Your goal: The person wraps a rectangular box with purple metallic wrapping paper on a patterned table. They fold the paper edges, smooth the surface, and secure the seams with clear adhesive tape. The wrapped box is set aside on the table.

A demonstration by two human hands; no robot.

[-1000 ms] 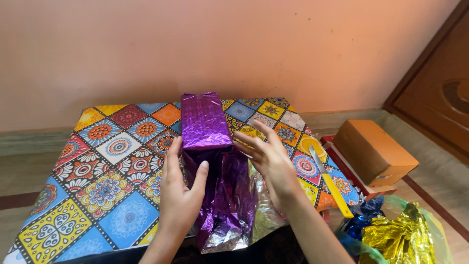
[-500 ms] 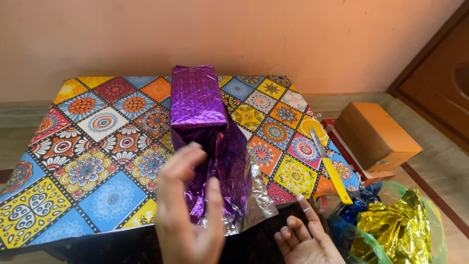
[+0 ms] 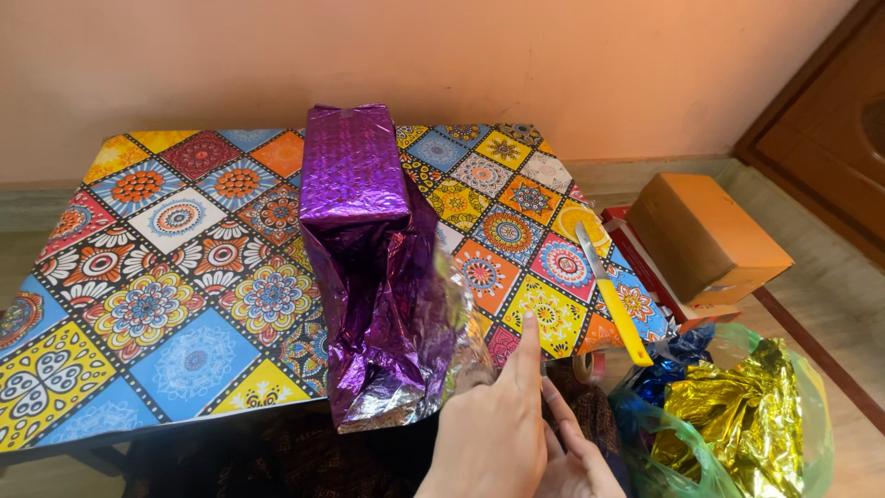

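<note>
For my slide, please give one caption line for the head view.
Purple foil-wrapped box with open near end on patterned table; two hands beside it, yellow-handled knife at right edge.

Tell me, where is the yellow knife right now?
In the head view, the yellow-handled knife lies on the right edge of the patterned table, its handle sticking out over the edge, right of the purple foil-wrapped box and left of the orange cardboard box.
</note>
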